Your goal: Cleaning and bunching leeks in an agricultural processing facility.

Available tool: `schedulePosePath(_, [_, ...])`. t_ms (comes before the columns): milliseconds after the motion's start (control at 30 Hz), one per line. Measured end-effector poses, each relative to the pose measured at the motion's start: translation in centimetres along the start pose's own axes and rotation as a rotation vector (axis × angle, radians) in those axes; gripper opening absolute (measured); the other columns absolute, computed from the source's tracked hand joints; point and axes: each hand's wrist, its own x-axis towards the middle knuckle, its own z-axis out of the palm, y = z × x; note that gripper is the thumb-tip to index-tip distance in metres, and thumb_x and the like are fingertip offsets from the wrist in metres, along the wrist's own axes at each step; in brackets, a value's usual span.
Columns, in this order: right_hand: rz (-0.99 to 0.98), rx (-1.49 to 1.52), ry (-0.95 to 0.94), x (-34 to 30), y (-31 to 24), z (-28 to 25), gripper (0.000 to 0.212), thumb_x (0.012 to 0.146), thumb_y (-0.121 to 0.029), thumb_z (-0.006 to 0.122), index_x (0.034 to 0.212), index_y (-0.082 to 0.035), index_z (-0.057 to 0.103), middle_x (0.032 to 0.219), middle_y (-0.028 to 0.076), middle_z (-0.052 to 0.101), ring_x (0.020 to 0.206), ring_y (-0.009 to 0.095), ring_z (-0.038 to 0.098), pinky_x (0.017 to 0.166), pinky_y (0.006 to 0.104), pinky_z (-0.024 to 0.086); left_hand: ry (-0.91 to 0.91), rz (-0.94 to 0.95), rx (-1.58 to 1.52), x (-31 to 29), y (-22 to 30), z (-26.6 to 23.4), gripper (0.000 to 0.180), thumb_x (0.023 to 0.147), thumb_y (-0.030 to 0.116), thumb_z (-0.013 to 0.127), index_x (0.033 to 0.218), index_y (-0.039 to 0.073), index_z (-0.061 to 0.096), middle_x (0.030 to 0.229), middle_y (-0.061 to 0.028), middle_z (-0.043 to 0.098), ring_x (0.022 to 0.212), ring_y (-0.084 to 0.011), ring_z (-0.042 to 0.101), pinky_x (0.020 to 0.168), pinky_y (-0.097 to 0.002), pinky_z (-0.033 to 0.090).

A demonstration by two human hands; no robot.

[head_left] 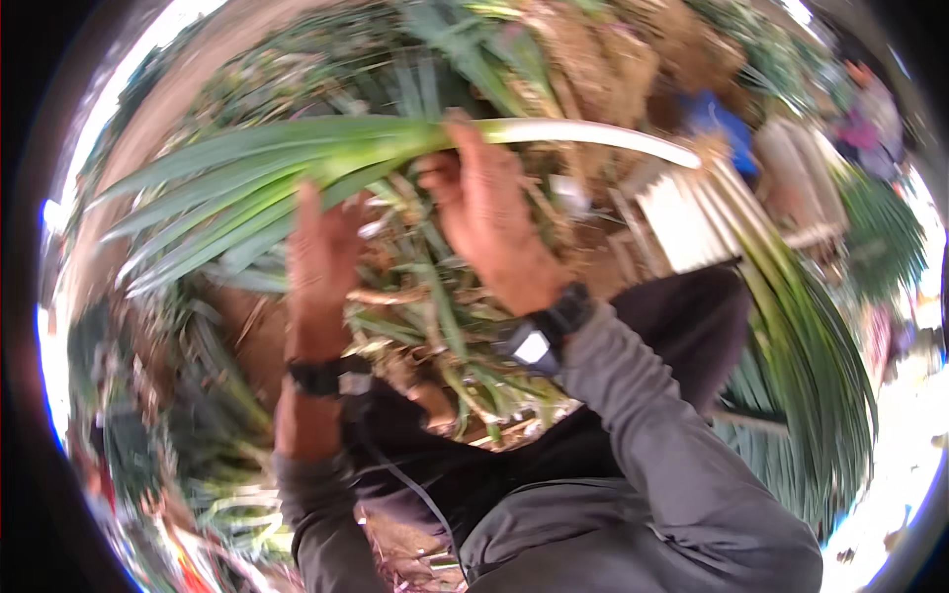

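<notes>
A long leek (593, 136) lies crosswise in front of me, its white shank and roots to the right and its green leaves fanned out to the left. My right hand (494, 222) is closed round it where the white turns to green. Just below the leaves is my left hand (326, 242), blurred, with a finger stretched up against them and the thumb apart. On my right, a bundle of trimmed leeks (781, 296) lies with the white ends away from me.
Loose leaves and trimmings (435, 316) cover the ground between my legs. Piles of leeks (287, 74) lie ahead and to the left. A blue object (720, 128) and a pale sack-like bundle (799, 178) stand at the far right. Another person (872, 119) is beyond them.
</notes>
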Motion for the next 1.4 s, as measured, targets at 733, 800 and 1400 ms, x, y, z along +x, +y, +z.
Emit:
schedulePosePath(733, [-1.230,-1.939,0.447,-9.3,-50.9,1.8,0.023,0.093,-0.019,0.065,0.092,0.004,0.061,0.071,0.005,0.062,0.061,0.012,0.062,0.049,0.0278,0.049,-0.088,-0.288,0.319,5.7,-10.4,8.7,0.039,0.098,0.030,0.066,0.129,0.007,0.062,0.107,-0.0077,0.069,0.094,-0.0155,0.067,0.086,-0.0295,0.055])
schedulePosePath(800, [-1.299,-3.073,0.330,-9.6,-57.0,0.3,0.028,0.094,-0.023,0.067,0.092,0.004,0.060,0.070,0.006,0.062,0.060,0.014,0.063,0.051,0.0287,0.050,-0.119,-0.336,0.335,6.3,-11.5,7.6,0.038,0.098,0.029,0.065,0.129,0.007,0.063,0.108,-0.0075,0.069,0.096,-0.0160,0.068,0.087,-0.0297,0.055])
schedulePosePath(1400, [0.123,-2.684,-0.153,-15.3,-48.9,-26.8,0.027,0.094,-0.031,0.061,0.097,-0.005,0.059,0.090,0.016,0.062,0.086,0.038,0.062,0.075,0.0501,0.049,-0.138,-0.537,0.681,7.4,-18.3,9.6,0.043,0.094,0.042,0.069,0.119,0.007,0.063,0.095,-0.0037,0.067,0.085,-0.0129,0.067,0.079,-0.0271,0.055])
